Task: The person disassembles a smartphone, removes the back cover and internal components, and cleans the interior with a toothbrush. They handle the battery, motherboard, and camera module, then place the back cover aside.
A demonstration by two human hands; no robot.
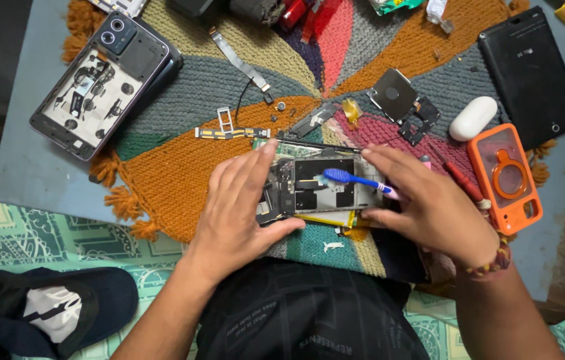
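The left hand (239, 207) grips the opened phone (316, 185) at centre of the woven mat (182, 167); the right hand (429, 203), at three o'clock, pinches a blue toothbrush (352, 179) over it; an orange case (504, 177) lies further right.

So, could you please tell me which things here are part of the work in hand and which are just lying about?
In hand:
left hand steadying the opened phone
right hand holding the blue brush

Lying about:
phone frame
orange case
black tablet
white earbud case
red screwdriver
flex cable
cap
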